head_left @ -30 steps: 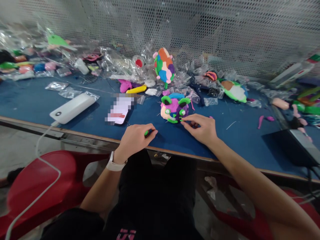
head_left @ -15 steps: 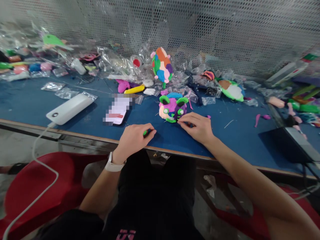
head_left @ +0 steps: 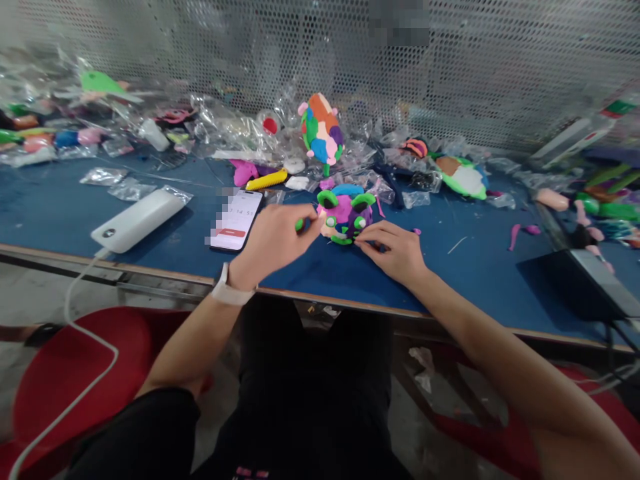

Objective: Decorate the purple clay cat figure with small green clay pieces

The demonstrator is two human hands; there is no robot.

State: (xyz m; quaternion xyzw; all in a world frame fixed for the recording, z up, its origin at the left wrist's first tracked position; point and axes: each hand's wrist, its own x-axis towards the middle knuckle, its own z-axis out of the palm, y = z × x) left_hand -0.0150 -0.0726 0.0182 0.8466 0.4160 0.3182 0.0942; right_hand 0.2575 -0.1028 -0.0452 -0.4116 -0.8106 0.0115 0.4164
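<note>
A multicoloured clay animal head (head_left: 343, 208) with green-rimmed ears, green eyes and a green mouth sits on the blue table. My left hand (head_left: 280, 237) is at its left side, thumb and fingers closed round a small lump of green clay (head_left: 299, 225). Its fingertips are at or very near the head's left cheek. My right hand (head_left: 395, 247) rests on the table at the head's lower right, thumb and fingertips pinched together against its edge. Whatever lies in that pinch, if anything, is hidden by the fingers.
A phone (head_left: 233, 223) and a white power bank (head_left: 141, 220) with a cable lie to the left. Behind stand a patchwork clay piece (head_left: 323, 130), a yellow tool (head_left: 267, 180) and plastic wrappers (head_left: 230, 123). A black device (head_left: 570, 287) is at right.
My left hand has moved up and right from the table's front to the clay head, carrying the green clay. My right hand has hardly moved.
</note>
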